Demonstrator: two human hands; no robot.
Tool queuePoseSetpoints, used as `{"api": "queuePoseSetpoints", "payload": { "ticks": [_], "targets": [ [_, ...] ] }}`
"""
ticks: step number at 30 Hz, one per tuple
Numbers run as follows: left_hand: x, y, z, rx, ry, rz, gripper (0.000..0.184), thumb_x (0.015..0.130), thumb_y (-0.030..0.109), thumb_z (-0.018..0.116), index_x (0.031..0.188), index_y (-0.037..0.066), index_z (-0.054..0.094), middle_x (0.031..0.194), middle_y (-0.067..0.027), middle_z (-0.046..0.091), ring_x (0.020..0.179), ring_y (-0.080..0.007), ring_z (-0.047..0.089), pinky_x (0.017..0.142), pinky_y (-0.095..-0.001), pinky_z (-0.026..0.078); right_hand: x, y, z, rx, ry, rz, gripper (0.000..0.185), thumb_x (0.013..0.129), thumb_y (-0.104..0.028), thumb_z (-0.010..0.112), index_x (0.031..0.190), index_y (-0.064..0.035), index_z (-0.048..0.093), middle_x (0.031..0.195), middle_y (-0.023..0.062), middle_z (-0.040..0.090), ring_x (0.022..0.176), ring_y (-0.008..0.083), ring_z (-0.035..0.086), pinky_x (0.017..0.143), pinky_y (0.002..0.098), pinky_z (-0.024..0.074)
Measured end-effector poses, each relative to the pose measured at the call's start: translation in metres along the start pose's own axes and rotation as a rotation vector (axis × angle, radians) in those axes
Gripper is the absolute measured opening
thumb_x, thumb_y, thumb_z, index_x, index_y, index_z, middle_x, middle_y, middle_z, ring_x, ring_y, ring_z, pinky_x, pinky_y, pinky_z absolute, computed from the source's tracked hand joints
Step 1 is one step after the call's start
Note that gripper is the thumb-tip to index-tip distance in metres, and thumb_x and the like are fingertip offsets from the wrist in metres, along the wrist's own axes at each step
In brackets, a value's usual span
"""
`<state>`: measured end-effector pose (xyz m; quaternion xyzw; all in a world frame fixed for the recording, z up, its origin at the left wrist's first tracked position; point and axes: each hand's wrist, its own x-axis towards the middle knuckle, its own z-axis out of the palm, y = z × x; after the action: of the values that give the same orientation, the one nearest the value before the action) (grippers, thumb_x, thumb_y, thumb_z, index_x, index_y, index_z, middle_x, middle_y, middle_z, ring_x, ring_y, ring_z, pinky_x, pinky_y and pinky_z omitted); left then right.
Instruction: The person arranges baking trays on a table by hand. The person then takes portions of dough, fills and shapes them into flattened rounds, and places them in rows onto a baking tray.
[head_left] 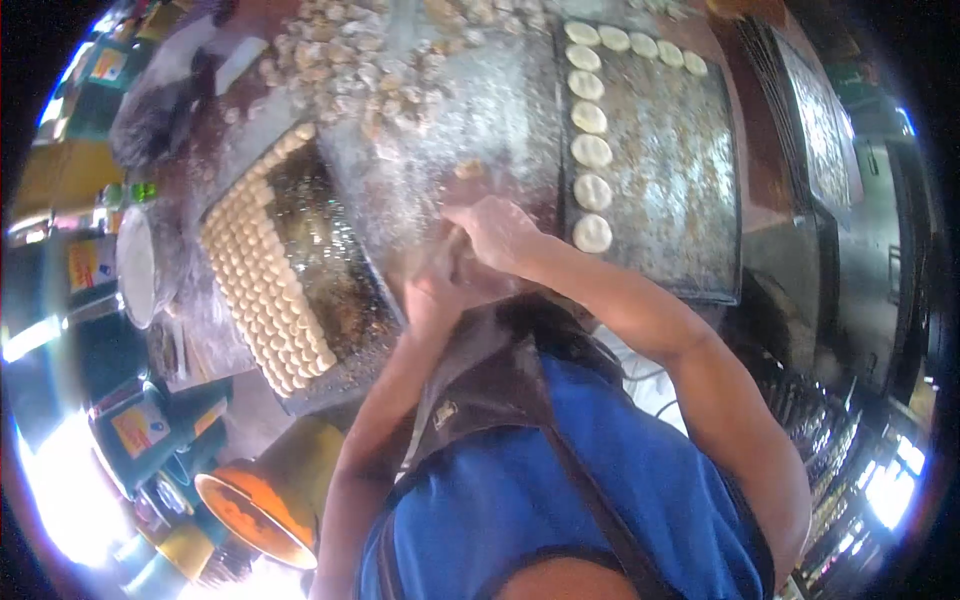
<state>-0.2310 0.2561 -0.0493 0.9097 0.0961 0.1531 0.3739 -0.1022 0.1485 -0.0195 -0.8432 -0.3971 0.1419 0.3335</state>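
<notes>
Both hands are over the floured worktable [490, 110], close in front of the body. My right hand [497, 232] has its fingers bent together, pointing left; what they hold, if anything, is hidden. My left hand [437, 293] is just below and to the left of it, its fingers blurred by motion. A small dough piece [468, 170] lies on the flour just beyond my right hand. To the right, a dark tray [665, 180] carries flat round dough pieces along its far and left edges. On the left, another tray [345, 290] bears tight rows of small dough balls.
Many floured dough lumps [365, 65] are heaped at the far side of the table. A round pale container [137, 265] stands at the left edge. An orange-lined bucket [265, 500] is at the lower left. More trays [815, 125] stand at the right.
</notes>
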Motion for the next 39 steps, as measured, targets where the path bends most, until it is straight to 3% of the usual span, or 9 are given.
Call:
{"api": "queuePoseSetpoints", "payload": {
  "ticks": [4, 7, 15, 19, 26, 29, 32, 34, 39],
  "targets": [
    [0.004, -0.044, -0.029, 0.012, -0.011, -0.108, 0.029, 0.084, 0.001, 0.064, 0.112, 0.006, 0.069, 0.111, -0.0164, 0.068, 0.104, -0.0282, 0.066, 0.087, -0.0378, 0.054, 0.030, -0.037, -0.016, -0.170, -0.542, 0.227, 0.039, 0.082, -0.023, 0.068, 0.119, -0.0118, 0.065, 0.105, 0.0166, 0.069, 0.095, 0.0323, 0.067, 0.084, 0.0433, 0.0521],
    [0.032, -0.060, -0.072, 0.018, 0.075, -0.142, 0.026, 0.088, 0.005, 0.064, 0.114, 0.008, 0.068, 0.121, -0.0141, 0.066, 0.115, -0.0293, 0.061, 0.099, -0.0394, 0.051, 0.035, -0.039, 0.036, -0.515, 0.082, 0.088, 0.058, 0.098, -0.054, 0.042, 0.133, -0.0075, 0.051, 0.124, 0.0223, 0.058, 0.120, 0.0304, 0.055, 0.103, 0.0499, 0.0418],
    [0.113, -0.198, -0.162, 0.419, 0.159, -0.413, 0.022, 0.093, 0.019, 0.062, 0.113, 0.014, 0.069, 0.133, -0.0082, 0.058, 0.116, -0.0236, 0.058, 0.101, -0.0387, 0.048, -0.004, -0.028, 0.020, -0.293, -0.237, 0.517, 0.036, 0.084, -0.035, 0.066, 0.108, -0.0081, 0.063, 0.109, 0.0145, 0.060, 0.105, 0.0330, 0.058, 0.090, 0.0458, 0.0461],
    [0.138, -0.206, -0.185, 0.592, 0.096, -0.318, 0.022, 0.094, 0.022, 0.061, 0.111, 0.012, 0.070, 0.119, -0.0122, 0.066, 0.109, -0.0230, 0.062, 0.095, -0.0394, 0.048, -0.018, -0.004, -0.011, 0.050, -0.235, 0.166, 0.033, 0.080, -0.031, 0.071, 0.102, -0.0068, 0.063, 0.095, 0.0136, 0.065, 0.094, 0.0289, 0.064, 0.084, 0.0413, 0.0491],
    [0.142, -0.113, -0.162, 0.016, 0.339, -0.497, 0.036, 0.097, 0.026, 0.058, 0.131, 0.012, 0.061, 0.123, -0.0166, 0.065, 0.119, -0.0284, 0.059, 0.094, -0.0389, 0.053, 0.019, 0.098, -0.191, -0.278, 0.828, 0.357, 0.034, 0.086, -0.030, 0.070, 0.111, -0.0068, 0.067, 0.100, 0.0175, 0.071, 0.095, 0.0307, 0.069, 0.080, 0.0399, 0.0545],
    [0.142, -0.059, -0.128, -0.570, 0.414, -0.871, 0.044, 0.098, 0.030, 0.056, 0.139, 0.012, 0.052, 0.138, -0.0173, 0.053, 0.125, -0.0308, 0.054, 0.105, -0.0414, 0.049, 0.051, 0.164, -0.181, -0.464, 0.213, 0.581, 0.029, 0.090, -0.032, 0.065, 0.104, -0.0068, 0.065, 0.119, 0.0188, 0.063, 0.108, 0.0353, 0.062, 0.090, 0.0452, 0.0500],
    [0.103, -0.018, -0.111, 0.160, -0.168, -0.806, 0.058, 0.099, 0.038, 0.054, 0.149, 0.014, 0.036, 0.152, -0.0163, 0.036, 0.132, -0.0348, 0.047, 0.104, -0.0486, 0.050, 0.039, 0.183, -0.153, -0.656, 0.573, 0.165, 0.035, 0.094, -0.038, 0.056, 0.112, -0.0092, 0.064, 0.134, 0.0196, 0.054, 0.124, 0.0396, 0.051, 0.102, 0.0504, 0.0418],
    [0.058, -0.038, -0.085, -1.216, 0.468, -0.941, 0.053, 0.100, 0.026, 0.052, 0.148, 0.009, 0.036, 0.145, -0.0210, 0.043, 0.129, -0.0338, 0.050, 0.100, -0.0379, 0.055, 0.037, 0.186, -0.140, -0.499, 0.386, 0.255, 0.036, 0.097, -0.039, 0.051, 0.117, -0.0109, 0.061, 0.144, 0.0178, 0.045, 0.136, 0.0370, 0.041, 0.109, 0.0528, 0.0338],
    [-0.007, -0.018, -0.072, -1.114, 0.566, -0.959, 0.035, 0.100, 0.015, 0.055, 0.128, -0.006, 0.053, 0.117, -0.0123, 0.060, 0.110, -0.0222, 0.059, 0.097, -0.0311, 0.052, 0.052, 0.147, -0.162, -0.419, 0.319, 0.318, 0.030, 0.092, -0.025, 0.061, 0.118, -0.0104, 0.062, 0.136, 0.0146, 0.052, 0.123, 0.0301, 0.053, 0.103, 0.0456, 0.0425]
  ]
}}
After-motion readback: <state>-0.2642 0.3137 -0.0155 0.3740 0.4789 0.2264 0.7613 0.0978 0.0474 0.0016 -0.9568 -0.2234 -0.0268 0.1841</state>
